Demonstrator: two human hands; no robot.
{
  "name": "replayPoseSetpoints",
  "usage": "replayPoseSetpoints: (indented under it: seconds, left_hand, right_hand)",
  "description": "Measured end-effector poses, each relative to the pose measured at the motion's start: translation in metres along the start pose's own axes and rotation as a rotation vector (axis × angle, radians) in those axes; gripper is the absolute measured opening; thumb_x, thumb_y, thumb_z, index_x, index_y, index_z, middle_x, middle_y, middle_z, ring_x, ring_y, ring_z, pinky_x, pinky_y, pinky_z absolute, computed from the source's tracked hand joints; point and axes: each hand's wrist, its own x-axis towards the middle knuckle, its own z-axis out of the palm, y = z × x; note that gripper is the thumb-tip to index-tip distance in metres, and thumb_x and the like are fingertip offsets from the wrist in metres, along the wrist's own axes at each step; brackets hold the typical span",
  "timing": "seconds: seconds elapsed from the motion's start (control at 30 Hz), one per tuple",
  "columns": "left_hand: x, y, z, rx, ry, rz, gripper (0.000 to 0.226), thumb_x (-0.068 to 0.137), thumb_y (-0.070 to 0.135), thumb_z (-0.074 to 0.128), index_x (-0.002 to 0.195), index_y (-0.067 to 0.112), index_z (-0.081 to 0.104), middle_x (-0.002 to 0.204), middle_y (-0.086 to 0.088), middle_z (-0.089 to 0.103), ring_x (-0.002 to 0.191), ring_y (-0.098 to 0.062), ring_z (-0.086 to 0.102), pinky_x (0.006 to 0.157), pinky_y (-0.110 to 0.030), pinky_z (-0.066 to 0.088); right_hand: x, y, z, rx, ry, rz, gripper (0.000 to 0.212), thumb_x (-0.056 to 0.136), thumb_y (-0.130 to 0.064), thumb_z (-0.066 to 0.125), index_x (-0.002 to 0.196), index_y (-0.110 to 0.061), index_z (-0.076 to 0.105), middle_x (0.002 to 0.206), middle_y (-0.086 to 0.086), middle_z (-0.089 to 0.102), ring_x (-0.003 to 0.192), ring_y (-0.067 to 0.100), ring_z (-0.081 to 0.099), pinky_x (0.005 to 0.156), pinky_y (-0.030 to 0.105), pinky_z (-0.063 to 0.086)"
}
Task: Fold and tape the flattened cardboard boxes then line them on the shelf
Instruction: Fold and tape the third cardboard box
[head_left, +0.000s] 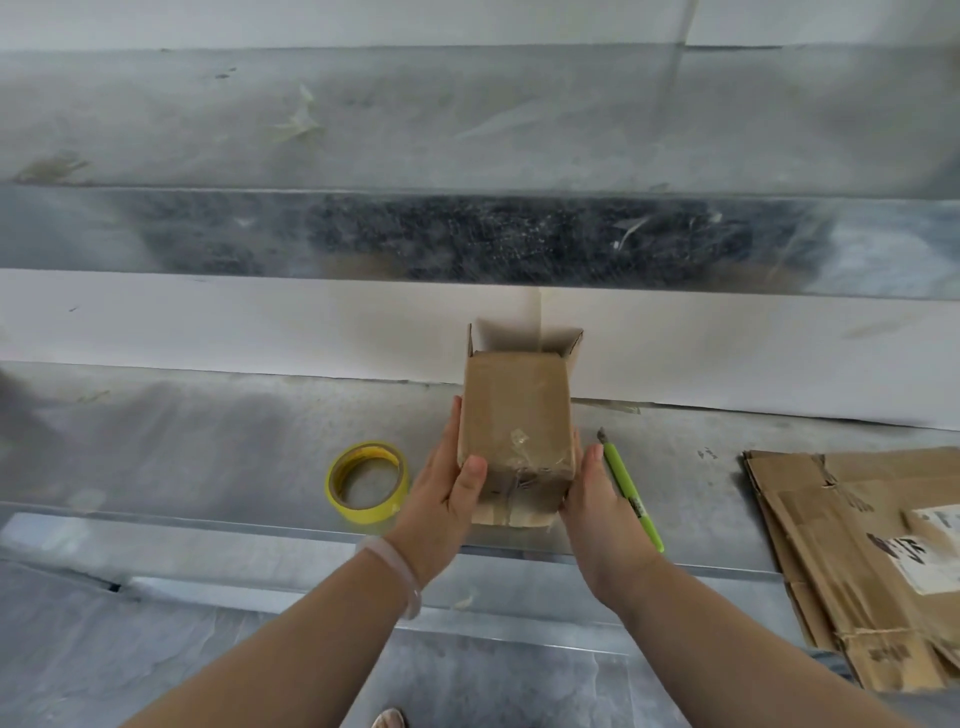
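A small brown cardboard box (519, 415) lies on the metal shelf (208, 441), taped end toward me, its open flaps toward the wall. My left hand (441, 493) grips its left side, thumb curled over the near top edge. My right hand (597, 499) presses flat against its right side. A roll of yellow tape (367, 482) lies just left of my left hand. A stack of flattened cardboard boxes (857, 561) rests at the right end of the shelf.
A green utility knife (631, 493) lies right beside my right hand, blade end pointing away. A higher metal shelf (467, 130) runs across above. The white wall (208, 327) backs the lower shelf. The shelf's front edge passes under my wrists.
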Motion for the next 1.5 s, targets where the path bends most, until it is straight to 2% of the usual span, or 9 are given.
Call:
replayPoseSetpoints:
  seconds: [0.2, 0.37, 0.47, 0.63, 0.77, 0.93, 1.03, 1.27, 1.5]
  left_hand:
    - [0.002, 0.004, -0.013, 0.51, -0.028, 0.197, 0.087, 0.081, 0.062, 0.059, 0.146, 0.05, 0.001, 0.157, 0.02, -0.008, 0.143, 0.006, 0.004, 0.113, -0.016, 0.023]
    - [-0.006, 0.025, -0.011, 0.458, 0.142, 0.209, 0.065, 0.079, 0.043, 0.068, 0.131, 0.051, 0.031, 0.152, 0.016, 0.019, 0.126, 0.009, 0.034, 0.098, -0.006, 0.037]
    - [-0.017, 0.037, -0.011, 0.314, 0.337, 0.128, 0.058, 0.078, 0.042, 0.07, 0.127, 0.047, 0.04, 0.145, 0.017, 0.029, 0.117, 0.015, 0.037, 0.084, 0.003, 0.036]
    - [-0.031, 0.043, 0.0, -0.187, 0.388, -0.141, 0.053, 0.077, 0.058, 0.059, 0.122, 0.03, 0.06, 0.117, 0.009, 0.062, 0.103, -0.012, 0.063, 0.069, -0.034, 0.06]
    - [-0.036, 0.024, -0.008, 0.189, 0.284, -0.205, 0.057, 0.078, 0.075, 0.043, 0.108, 0.031, 0.062, 0.101, 0.008, 0.063, 0.091, -0.004, 0.061, 0.071, -0.019, 0.047]
    - [-0.029, 0.016, -0.015, 0.102, 0.217, -0.327, 0.039, 0.095, 0.054, 0.038, 0.076, 0.027, 0.058, 0.086, 0.002, 0.057, 0.082, -0.016, 0.055, 0.073, -0.033, 0.045]
    - [-0.023, 0.023, -0.025, 0.145, 0.18, -0.394, 0.038, 0.095, 0.052, 0.041, 0.082, 0.022, 0.061, 0.086, 0.003, 0.061, 0.082, -0.015, 0.058, 0.079, -0.041, 0.052]
    - [-0.013, 0.031, -0.036, 0.259, 0.101, -0.489, 0.055, 0.089, 0.06, 0.046, 0.076, 0.009, 0.061, 0.056, -0.004, 0.065, 0.054, -0.017, 0.064, 0.068, -0.041, 0.059]
    - [-0.004, 0.022, -0.033, 0.357, 0.059, -0.485, 0.053, 0.086, 0.068, 0.044, 0.085, 0.018, 0.061, 0.077, -0.002, 0.068, 0.071, -0.017, 0.067, 0.071, -0.04, 0.059]
  right_hand:
    - [0.008, 0.065, -0.031, 0.011, -0.095, 0.202, 0.122, 0.04, -0.104, 0.043, 0.141, -0.035, 0.046, 0.148, -0.007, 0.045, 0.139, 0.017, 0.038, 0.119, 0.044, 0.023]
    - [-0.036, 0.018, -0.02, -0.136, -0.148, 0.038, 0.048, 0.087, -0.06, 0.058, 0.131, -0.045, 0.051, 0.129, -0.026, 0.057, 0.124, -0.006, 0.049, 0.11, 0.023, 0.036]
    - [-0.053, 0.026, -0.03, -0.255, 0.037, -0.157, 0.059, 0.084, -0.046, 0.064, 0.137, -0.049, 0.038, 0.133, -0.029, 0.046, 0.125, -0.001, 0.047, 0.107, 0.029, 0.04]
    - [-0.064, 0.0, -0.037, -0.068, 0.179, -0.278, 0.049, 0.092, -0.022, 0.06, 0.13, -0.041, 0.037, 0.12, -0.024, 0.051, 0.094, -0.022, 0.055, 0.072, 0.0, 0.044]
    - [-0.056, -0.016, -0.036, -0.128, 0.208, -0.214, 0.039, 0.1, -0.034, 0.046, 0.134, -0.049, 0.035, 0.114, -0.025, 0.049, 0.088, -0.016, 0.05, 0.063, 0.001, 0.041]
    - [-0.032, -0.027, -0.026, -0.392, 0.116, -0.171, 0.06, 0.094, -0.059, 0.041, 0.15, -0.045, 0.023, 0.139, -0.015, 0.045, 0.128, 0.011, 0.044, 0.108, 0.035, 0.038]
    - [-0.018, -0.036, -0.022, -0.476, 0.089, -0.157, 0.075, 0.081, -0.073, 0.042, 0.147, -0.041, 0.027, 0.136, -0.012, 0.05, 0.124, 0.016, 0.049, 0.107, 0.045, 0.042]
    - [-0.007, -0.051, -0.023, -0.575, 0.064, -0.073, 0.042, 0.099, -0.05, 0.039, 0.135, -0.029, 0.045, 0.115, -0.006, 0.057, 0.105, 0.016, 0.055, 0.096, 0.035, 0.045]
    - [-0.005, -0.053, -0.025, -0.636, 0.083, -0.08, 0.037, 0.1, -0.047, 0.039, 0.132, -0.029, 0.047, 0.102, -0.009, 0.056, 0.094, 0.013, 0.054, 0.084, 0.029, 0.041]
